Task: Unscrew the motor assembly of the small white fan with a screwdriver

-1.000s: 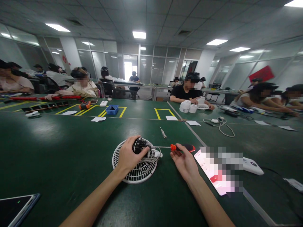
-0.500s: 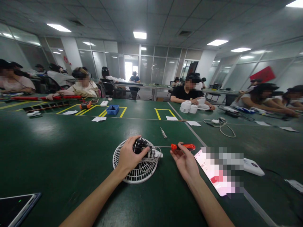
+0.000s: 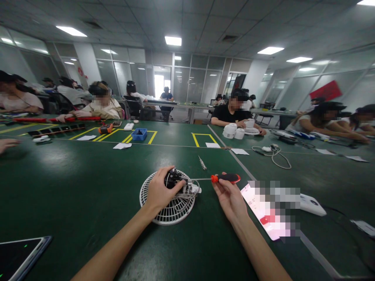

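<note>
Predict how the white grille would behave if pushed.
The white grille would probably slide rather than tip, lying low and broad on the table. Its thin-ribbed, open build suggests lightness, though the black part on top likely adds weight.

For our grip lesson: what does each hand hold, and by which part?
Left hand: the black unit, around its body. Right hand: the screwdriver, by its handle.

A blue bin [image 3: 138, 134] is sitting between yellow tape lines [image 3: 153, 137], paper [image 3: 122, 146] lying just in front. At right, a phone [image 3: 262, 211] is glowing; farther back, a cable [image 3: 274, 148] is curling. A dark-screened device [image 3: 20, 255] is poking in at lower left. Across the table [image 3: 73, 187], a person in black [image 3: 222, 115] is sitting behind white parts [image 3: 229, 130].
</note>
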Tool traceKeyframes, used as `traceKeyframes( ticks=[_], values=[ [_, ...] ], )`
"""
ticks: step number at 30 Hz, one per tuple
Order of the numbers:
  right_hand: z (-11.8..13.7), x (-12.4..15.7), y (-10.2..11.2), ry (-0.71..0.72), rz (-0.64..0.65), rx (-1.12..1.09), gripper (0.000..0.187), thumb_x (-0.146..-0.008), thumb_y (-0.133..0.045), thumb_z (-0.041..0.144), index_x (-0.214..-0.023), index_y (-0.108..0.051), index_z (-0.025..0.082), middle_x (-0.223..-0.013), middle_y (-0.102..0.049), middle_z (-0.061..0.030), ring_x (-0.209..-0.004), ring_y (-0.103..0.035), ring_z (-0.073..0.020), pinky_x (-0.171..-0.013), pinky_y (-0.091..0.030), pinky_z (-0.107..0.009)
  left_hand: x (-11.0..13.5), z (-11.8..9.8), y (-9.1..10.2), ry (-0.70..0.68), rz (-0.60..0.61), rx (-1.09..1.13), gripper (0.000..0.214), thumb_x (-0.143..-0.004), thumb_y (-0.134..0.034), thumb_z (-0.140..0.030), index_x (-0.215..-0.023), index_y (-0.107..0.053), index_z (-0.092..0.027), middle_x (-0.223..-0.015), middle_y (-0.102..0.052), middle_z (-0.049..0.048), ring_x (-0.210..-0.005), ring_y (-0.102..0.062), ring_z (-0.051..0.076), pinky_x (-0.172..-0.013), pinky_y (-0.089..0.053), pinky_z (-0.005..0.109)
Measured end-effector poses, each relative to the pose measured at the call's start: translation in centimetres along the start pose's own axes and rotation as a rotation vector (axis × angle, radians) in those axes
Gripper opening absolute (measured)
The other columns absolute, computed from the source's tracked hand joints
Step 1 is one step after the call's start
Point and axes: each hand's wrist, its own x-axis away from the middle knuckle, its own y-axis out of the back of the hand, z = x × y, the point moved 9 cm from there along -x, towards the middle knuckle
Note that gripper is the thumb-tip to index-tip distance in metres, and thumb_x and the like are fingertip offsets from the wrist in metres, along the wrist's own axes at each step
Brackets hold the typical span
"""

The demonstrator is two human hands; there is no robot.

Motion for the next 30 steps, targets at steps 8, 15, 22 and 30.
traceKeyframes(
  ticks=[8, 15, 22, 30],
  values=[
    [0.0, 0.4, -0.5, -0.011, 0.020, -0.046, 0.051, -0.052, -0.078, 0.001, -0.097, -0.065, 0.023, -0.095, -0.076, -0.0027, -0.102, -0.074, -0.0217, -0.094, -0.061, -0.033, 0.0, -0.1, 0.1, -0.001, 0.004, -0.006, 0.050, -0.082, -0.077, -0.048, -0.123, -0.061, -0.024, -0.121, -0.070, 0.0079, -0.113, -0.066, 0.027, -0.101, -0.053, 0.047],
    [0.0, 0.6, -1.2, -0.034, 0.081, -0.049, 0.049, -0.053, -0.069, -0.001, -0.094, -0.065, 0.025, -0.094, -0.074, -0.0009, -0.113, -0.070, -0.0241, -0.092, -0.063, -0.034, 0.0, 0.0, -0.1, 0.004, 0.009, -0.004, 0.051, -0.080, -0.079, -0.045, -0.123, -0.061, -0.023, -0.122, -0.069, 0.0077, -0.113, -0.066, 0.027, -0.102, -0.053, 0.047],
    [0.1, 0.8, -1.4, -0.033, 0.095, -0.044, 0.050, -0.054, -0.071, 0.003, -0.099, -0.065, 0.024, -0.092, -0.076, -0.0017, -0.112, -0.071, -0.0246, -0.092, -0.062, -0.033, 0.0, -0.1, 0.0, -0.008, 0.000, -0.002, 0.051, -0.080, -0.078, -0.046, -0.123, -0.061, -0.024, -0.121, -0.070, 0.0079, -0.112, -0.067, 0.028, -0.101, -0.054, 0.047],
    [-0.4, 0.8, -0.5, -0.024, -0.048, 0.058, 0.053, -0.057, -0.092, 0.020, -0.099, -0.058, 0.023, -0.078, -0.077, -0.0010, -0.072, -0.076, -0.0196, -0.071, -0.065, -0.030, 0.0, -0.1, 0.0, -0.003, -0.002, -0.018, 0.050, -0.082, -0.077, -0.047, -0.123, -0.061, -0.024, -0.121, -0.070, 0.0076, -0.113, -0.067, 0.028, -0.101, -0.054, 0.046]
  ],
)
